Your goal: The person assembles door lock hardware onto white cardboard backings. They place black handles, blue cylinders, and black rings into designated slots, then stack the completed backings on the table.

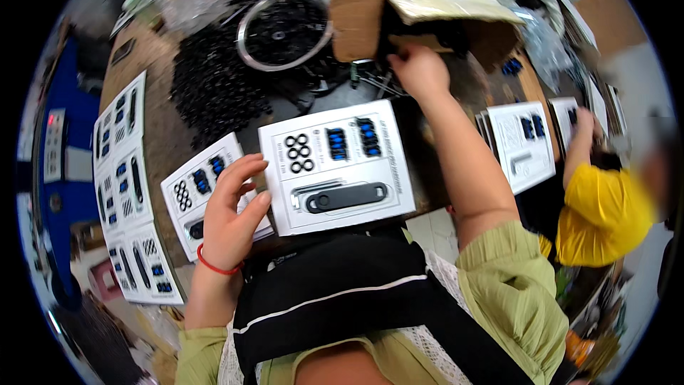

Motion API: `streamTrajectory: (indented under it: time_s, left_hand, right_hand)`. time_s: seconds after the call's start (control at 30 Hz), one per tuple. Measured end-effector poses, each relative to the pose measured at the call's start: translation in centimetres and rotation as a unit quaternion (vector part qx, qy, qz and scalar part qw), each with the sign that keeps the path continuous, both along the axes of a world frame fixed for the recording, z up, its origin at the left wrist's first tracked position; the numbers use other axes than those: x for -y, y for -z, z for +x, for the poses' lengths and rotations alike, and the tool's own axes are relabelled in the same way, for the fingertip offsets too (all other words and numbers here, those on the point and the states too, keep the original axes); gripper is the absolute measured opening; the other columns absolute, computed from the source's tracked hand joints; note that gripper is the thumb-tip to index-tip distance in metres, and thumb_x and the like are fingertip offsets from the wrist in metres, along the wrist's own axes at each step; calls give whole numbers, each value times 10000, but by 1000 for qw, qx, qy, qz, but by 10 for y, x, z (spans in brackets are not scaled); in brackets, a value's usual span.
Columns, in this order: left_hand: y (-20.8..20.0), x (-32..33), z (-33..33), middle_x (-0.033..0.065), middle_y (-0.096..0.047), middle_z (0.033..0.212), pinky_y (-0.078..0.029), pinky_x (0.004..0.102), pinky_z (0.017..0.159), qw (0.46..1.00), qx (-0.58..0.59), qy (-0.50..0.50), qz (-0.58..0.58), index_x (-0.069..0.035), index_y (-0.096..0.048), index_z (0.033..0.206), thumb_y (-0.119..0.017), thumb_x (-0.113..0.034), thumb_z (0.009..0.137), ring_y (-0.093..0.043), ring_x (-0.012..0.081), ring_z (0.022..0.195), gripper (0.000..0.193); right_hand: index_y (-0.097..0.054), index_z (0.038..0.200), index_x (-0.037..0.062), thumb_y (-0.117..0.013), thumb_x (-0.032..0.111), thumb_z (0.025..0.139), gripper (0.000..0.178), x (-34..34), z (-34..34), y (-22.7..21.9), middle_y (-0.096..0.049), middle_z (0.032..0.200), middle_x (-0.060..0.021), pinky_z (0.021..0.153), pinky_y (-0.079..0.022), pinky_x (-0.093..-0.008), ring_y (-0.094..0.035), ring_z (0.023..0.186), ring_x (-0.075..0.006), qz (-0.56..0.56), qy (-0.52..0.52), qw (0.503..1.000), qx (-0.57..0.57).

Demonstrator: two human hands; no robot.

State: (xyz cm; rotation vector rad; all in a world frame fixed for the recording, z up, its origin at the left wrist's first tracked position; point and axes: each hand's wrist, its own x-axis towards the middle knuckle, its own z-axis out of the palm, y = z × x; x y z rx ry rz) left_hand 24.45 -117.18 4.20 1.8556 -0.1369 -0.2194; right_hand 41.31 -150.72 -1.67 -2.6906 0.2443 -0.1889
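Note:
A white printed card [338,224] lies on top of a stack in front of me. It carries black rings [299,153], two rows of blue-and-black clips [353,139], thin metal pins and a long black handle-like part [347,197]. My left hand [231,203], with a red cord at its wrist, is at the card's left edge, thumb and fingers apart, holding nothing. My right hand [422,75] reaches to the mouth of a cardboard box [356,28]. Its fingertips are hidden, so I cannot see whether it holds anything.
Piles of small black parts [206,78] and a round clear tray [246,46] fill the far left. More printed cards [165,278] lie at the left, another stack [524,178] at the right. A co-worker in a yellow top [605,214] reaches toward cards beyond it.

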Motion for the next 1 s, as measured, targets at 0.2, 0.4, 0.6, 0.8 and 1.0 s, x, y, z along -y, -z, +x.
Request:
streamTrajectory:
  time_s: [0.2,0.4,0.6,0.8,1.0]
  left_hand:
    - [-12,-18,28,76,-616,1179,-463,321,908,989,97,-57,91,-49,-624,1197,-683,-165,843,-585,187,1082,378]
    - [-13,-13,27,92,-600,1242,-454,332,918,961,200,-7,192,-65,-617,1193,-679,-157,834,-564,213,1140,376]
    - [2,-60,10,115,-623,1176,-473,343,911,976,99,-97,167,-46,-627,1150,-708,-147,806,-592,259,1078,368]
    - [10,-89,6,103,-624,1165,-464,326,881,976,103,-124,149,-36,-627,1152,-698,-121,817,-589,236,1053,353]
    - [-3,-99,7,90,-599,1233,-448,344,952,974,119,-97,166,-58,-617,1207,-681,-139,832,-559,204,1145,389]
  right_hand:
    - [-685,862,58,-671,207,832,153,-102,4,-41,-653,911,-121,749,-512,-417,-633,876,-315,-39,-326,935,137]
    - [-681,1106,99,-595,42,827,297,-163,99,-25,-675,1118,-135,864,-550,-417,-639,1091,-316,-193,-360,912,-46]
    - [-673,1027,107,-639,17,750,293,-163,118,-21,-684,1008,-122,786,-528,-427,-649,959,-331,-185,-447,867,-118]
    - [-688,971,98,-647,22,745,242,-160,114,-20,-694,966,-139,768,-542,-428,-665,929,-338,-202,-452,864,-89]
    - [-688,956,91,-658,26,732,235,-160,108,-30,-686,963,-158,805,-543,-442,-661,968,-352,-254,-445,853,-96]
